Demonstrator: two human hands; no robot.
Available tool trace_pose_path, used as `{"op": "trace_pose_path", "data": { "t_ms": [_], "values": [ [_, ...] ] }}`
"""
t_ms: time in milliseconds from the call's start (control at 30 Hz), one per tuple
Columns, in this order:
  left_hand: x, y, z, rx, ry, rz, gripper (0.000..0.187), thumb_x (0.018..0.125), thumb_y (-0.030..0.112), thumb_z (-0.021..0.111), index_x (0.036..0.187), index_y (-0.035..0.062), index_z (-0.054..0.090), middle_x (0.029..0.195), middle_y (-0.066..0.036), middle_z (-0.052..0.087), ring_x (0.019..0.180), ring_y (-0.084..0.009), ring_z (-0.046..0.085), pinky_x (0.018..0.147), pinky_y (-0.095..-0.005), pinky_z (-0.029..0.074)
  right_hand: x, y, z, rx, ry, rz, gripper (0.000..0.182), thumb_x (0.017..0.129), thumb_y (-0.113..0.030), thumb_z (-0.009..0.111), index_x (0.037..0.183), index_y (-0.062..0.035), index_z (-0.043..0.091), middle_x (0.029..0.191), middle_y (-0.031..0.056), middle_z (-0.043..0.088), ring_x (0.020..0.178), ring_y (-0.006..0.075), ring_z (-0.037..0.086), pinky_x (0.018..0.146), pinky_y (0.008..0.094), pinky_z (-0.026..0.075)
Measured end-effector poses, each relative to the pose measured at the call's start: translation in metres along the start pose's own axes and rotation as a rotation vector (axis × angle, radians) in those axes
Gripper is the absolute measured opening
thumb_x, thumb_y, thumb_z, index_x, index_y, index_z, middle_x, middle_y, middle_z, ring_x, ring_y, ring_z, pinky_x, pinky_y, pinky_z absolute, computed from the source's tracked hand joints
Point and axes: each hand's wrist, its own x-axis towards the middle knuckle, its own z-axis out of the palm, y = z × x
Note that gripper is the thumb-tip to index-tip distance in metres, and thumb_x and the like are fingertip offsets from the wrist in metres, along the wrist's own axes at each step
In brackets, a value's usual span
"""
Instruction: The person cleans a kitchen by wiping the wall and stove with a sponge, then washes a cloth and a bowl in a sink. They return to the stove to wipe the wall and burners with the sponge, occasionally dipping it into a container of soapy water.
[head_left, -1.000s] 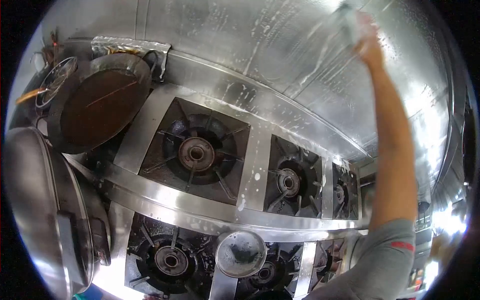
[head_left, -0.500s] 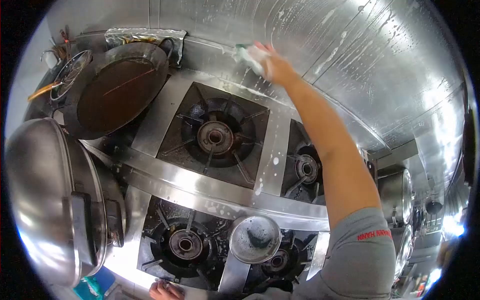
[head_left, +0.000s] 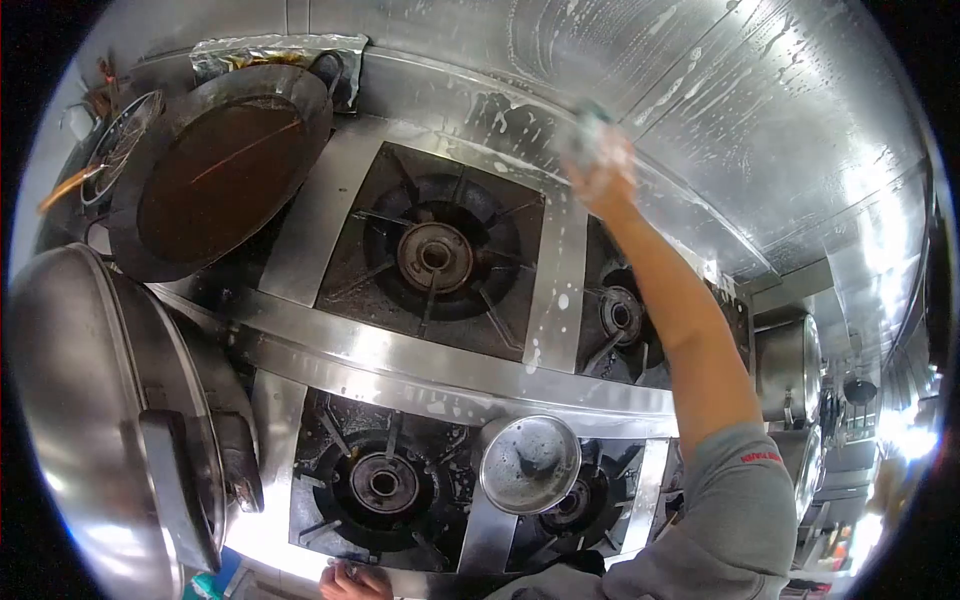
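My right hand (head_left: 604,178) is stretched far forward against the lower part of the soapy steel wall (head_left: 690,110). It is closed on a foamy green-and-white sponge (head_left: 590,118), blurred by motion. Suds and drips streak the wall around it. My left hand (head_left: 355,580) rests at the front edge of the stove, its fingers curled; whether it holds anything is hidden. A metal bowl (head_left: 530,464) with a little liquid sits between the two front burners.
A large dark pan (head_left: 225,165) stands back left, beside a wire strainer (head_left: 125,150) and foil (head_left: 345,50). A big domed steel lid (head_left: 80,400) fills the left front. Burners with grates (head_left: 435,257) spread across the stove. Steel pots (head_left: 785,365) stand at the right.
My right hand has moved to the right and slightly down along the wall with the sponge. The view has shifted a little; my left hand stays at the front edge.
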Motion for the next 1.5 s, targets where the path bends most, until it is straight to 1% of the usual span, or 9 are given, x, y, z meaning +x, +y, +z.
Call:
{"op": "trace_pose_path", "data": {
  "t_ms": [333,400,567,700,800,933,1000,1200,1500],
  "values": [
    [-0.009,0.0,0.006,0.054,-0.005,-0.005,0.03,0.087,0.024,0.057,0.102,-0.0026,0.056,0.089,-0.02,0.054,0.072,-0.0344,0.05,0.062,-0.0479,0.042,0.167,-0.191,0.118,-0.255,0.209,-0.456,0.063,0.085,-0.015,0.057,0.144,-0.0242,0.039,0.149,0.006,0.035,0.135,0.0336,0.034,0.111,0.0413,0.036],
    [-0.014,-0.002,0.01,0.035,-0.002,-0.045,0.032,0.09,0.027,0.054,0.105,-0.0016,0.057,0.093,-0.022,0.055,0.075,-0.0357,0.051,0.064,-0.0482,0.042,0.146,-0.187,0.12,-0.089,-0.083,-0.492,0.061,0.084,-0.021,0.057,0.143,-0.0225,0.042,0.151,0.0039,0.035,0.135,0.0274,0.036,0.115,0.0392,0.026],
    [-0.048,-0.014,0.016,-0.06,-0.15,-0.236,0.032,0.091,0.023,0.051,0.11,-0.0023,0.054,0.107,-0.022,0.05,0.098,-0.0397,0.047,0.085,-0.0504,0.034,0.065,-0.049,0.084,-0.112,-0.226,-0.56,0.061,0.085,-0.016,0.052,0.142,-0.0326,0.041,0.155,-0.0044,0.028,0.137,0.0306,0.036,0.103,0.0378,0.046],
    [-0.049,-0.017,0.013,-0.078,-0.146,-0.228,0.033,0.089,0.023,0.051,0.111,-0.0016,0.054,0.107,-0.022,0.05,0.098,-0.0391,0.047,0.085,-0.0502,0.034,-0.027,0.108,0.02,-0.139,-0.751,-0.437,0.049,0.088,-0.017,0.048,0.135,-0.0304,0.05,0.149,-0.0021,0.039,0.141,0.03,0.029,0.103,0.0384,0.045],
    [-0.05,-0.02,0.011,-0.087,-0.167,-0.231,0.032,0.089,0.023,0.051,0.11,-0.0012,0.054,0.106,-0.021,0.05,0.098,-0.0387,0.047,0.085,-0.0498,0.034,-0.076,0.144,-0.018,-0.172,-0.59,-0.413,0.047,0.086,-0.016,0.051,0.133,-0.0241,0.053,0.141,0.002,0.049,0.132,0.0337,0.041,0.102,0.0381,0.045],
    [-0.045,-0.018,0.012,-0.093,-0.117,-0.219,0.035,0.084,0.021,0.055,0.112,-0.0005,0.054,0.102,-0.02,0.05,0.093,-0.0385,0.049,0.081,-0.0491,0.036,-0.076,0.09,-0.001,-0.155,-0.306,-0.153,0.04,0.09,-0.018,0.053,0.129,-0.027,0.055,0.13,0.0164,0.054,0.117,0.0357,0.053,0.099,0.0461,0.044],
    [-0.048,-0.02,0.015,-0.063,-0.118,-0.215,0.035,0.085,0.022,0.054,0.112,-0.0005,0.055,0.102,-0.02,0.05,0.093,-0.0379,0.049,0.081,-0.049,0.035,-0.071,0.067,0.043,0.421,-0.04,-0.203,0.038,0.09,-0.023,0.054,0.127,-0.0165,0.056,0.12,0.0238,0.056,0.111,0.0374,0.055,0.097,0.0454,0.042],
    [-0.04,-0.015,0.014,-0.049,-0.134,-0.193,0.034,0.085,0.021,0.053,0.111,-0.0009,0.054,0.102,-0.02,0.05,0.093,-0.0375,0.049,0.08,-0.0488,0.034,0.041,-0.044,0.077,0.557,-0.6,-0.159,0.041,0.092,-0.019,0.047,0.131,-0.0063,0.053,0.122,0.0221,0.059,0.105,0.0397,0.058,0.095,0.0462,0.044],
    [-0.046,-0.018,0.015,-0.113,-0.171,-0.267,0.032,0.084,0.021,0.054,0.108,0.0001,0.055,0.106,-0.021,0.049,0.099,-0.0376,0.046,0.086,-0.0481,0.033,0.169,-0.239,0.124,0.49,-0.492,0.007,0.031,0.081,-0.014,0.052,0.104,-0.0026,0.068,0.099,0.0269,0.065,0.096,0.0392,0.063,0.087,0.0448,0.049]
  ]
}}
